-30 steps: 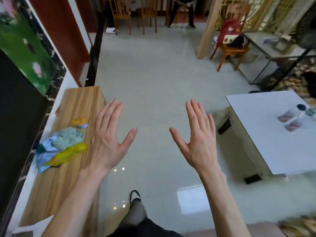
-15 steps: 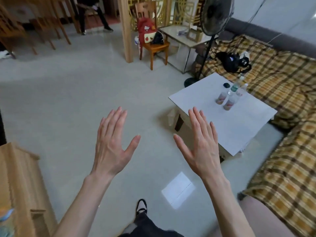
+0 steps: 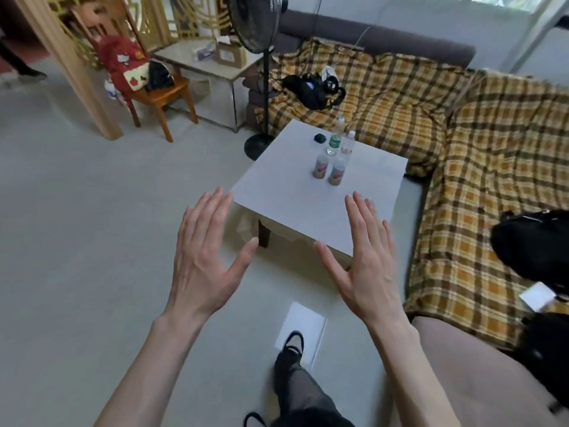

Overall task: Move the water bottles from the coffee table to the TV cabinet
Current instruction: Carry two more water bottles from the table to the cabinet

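Observation:
Several clear water bottles stand in a cluster on the white coffee table [image 3: 292, 201]: two short ones with pink labels [image 3: 321, 166] [image 3: 337, 173] in front, a taller green-labelled one [image 3: 334, 140] and a white-capped one [image 3: 348, 143] behind. A small dark lid-like object [image 3: 319, 137] lies beside them. My left hand [image 3: 206, 257] and my right hand [image 3: 366, 260] are raised, palms down, fingers spread and empty, in front of the table's near edge, well short of the bottles. The TV cabinet is out of view.
A plaid-covered sofa [image 3: 462, 149] wraps the table's far and right sides, with black bags [image 3: 314, 87] [image 3: 535, 245] on it. A standing fan [image 3: 261, 41] stands by the table's far left corner. A wooden chair [image 3: 160, 90] with a red backpack and a wooden post [image 3: 77, 72] are at left.
My view has swung right, away from the wooden cabinet at left, and now faces the coffee table, which is closer. Both hands stay raised and empty.

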Tool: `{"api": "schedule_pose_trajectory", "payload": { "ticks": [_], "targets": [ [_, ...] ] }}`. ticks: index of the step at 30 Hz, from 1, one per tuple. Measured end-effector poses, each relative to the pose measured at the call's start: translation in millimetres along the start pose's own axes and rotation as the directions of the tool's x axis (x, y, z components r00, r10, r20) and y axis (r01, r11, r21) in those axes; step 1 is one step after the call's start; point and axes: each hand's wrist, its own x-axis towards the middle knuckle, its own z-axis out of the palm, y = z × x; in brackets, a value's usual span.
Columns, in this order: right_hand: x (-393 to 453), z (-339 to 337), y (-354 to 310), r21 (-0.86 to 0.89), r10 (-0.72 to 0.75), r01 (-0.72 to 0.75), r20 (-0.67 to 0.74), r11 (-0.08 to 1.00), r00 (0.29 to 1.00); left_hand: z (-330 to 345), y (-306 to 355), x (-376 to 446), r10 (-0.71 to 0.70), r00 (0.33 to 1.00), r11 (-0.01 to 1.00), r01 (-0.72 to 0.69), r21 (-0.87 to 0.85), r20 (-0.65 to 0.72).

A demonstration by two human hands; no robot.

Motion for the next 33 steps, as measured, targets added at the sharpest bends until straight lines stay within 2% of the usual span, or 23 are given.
{"api": "schedule_pose_trajectory", "payload": {
  "ticks": [8, 15, 27, 33],
  "targets": [
    [89, 42, 66, -0.035, 0.124, -0.127, -0.072, 0.991, 0.99, 89, -16, 119, 0.1, 0.992, 0.992, -0.094, -0.079, 0.077],
    [191, 68, 121, 0.025, 0.203, -0.202, -0.106, 0.979, 0.973, 157, -20, 236, 0.168, 0.973, 0.985, -0.16, -0.06, 0.159],
    [325, 104, 179, -0.028, 0.218, -0.222, -0.106, 0.975, 0.97, 233, -43, 359, 0.092, 0.975, 0.995, -0.085, -0.043, 0.201],
    [384, 129, 208, -0.051, 0.268, -0.276, -0.119, 0.96, 0.956, 285, -64, 420, 0.151, 0.959, 0.985, -0.127, -0.114, 0.238]
  ]
}}
